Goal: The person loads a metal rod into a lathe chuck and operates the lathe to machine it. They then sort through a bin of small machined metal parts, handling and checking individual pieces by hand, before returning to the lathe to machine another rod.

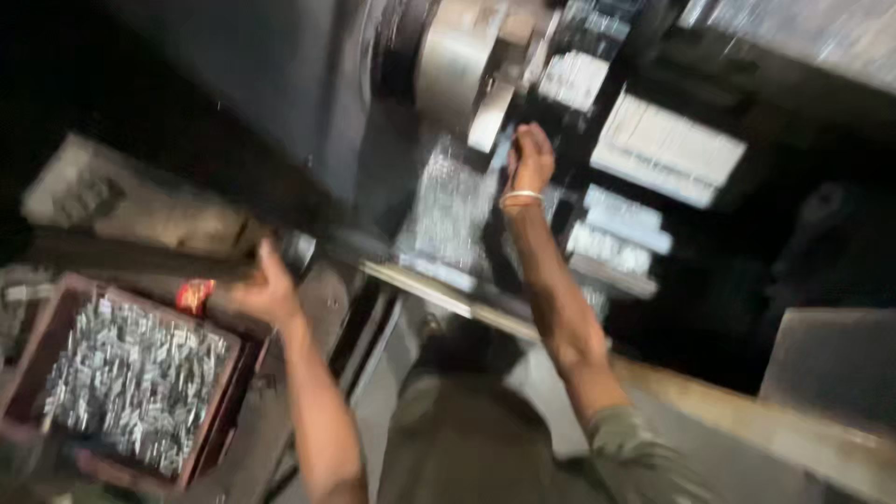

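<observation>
Grey steel lathe chuck point(457, 65) sits at eleven o'clock of the clenched right hand point(532, 157); left hand point(266, 289), fingers' state unclear, hovers by the red crate of small metal parts point(135, 383).

You are seeing one small packet point(194, 296), red with a touch of yellow, lying just above the upper right corner of the reddish crate point(33, 359) and just beside your left hand point(264, 289). It is showing up blurred, so its exact shape is staying unclear.
</observation>
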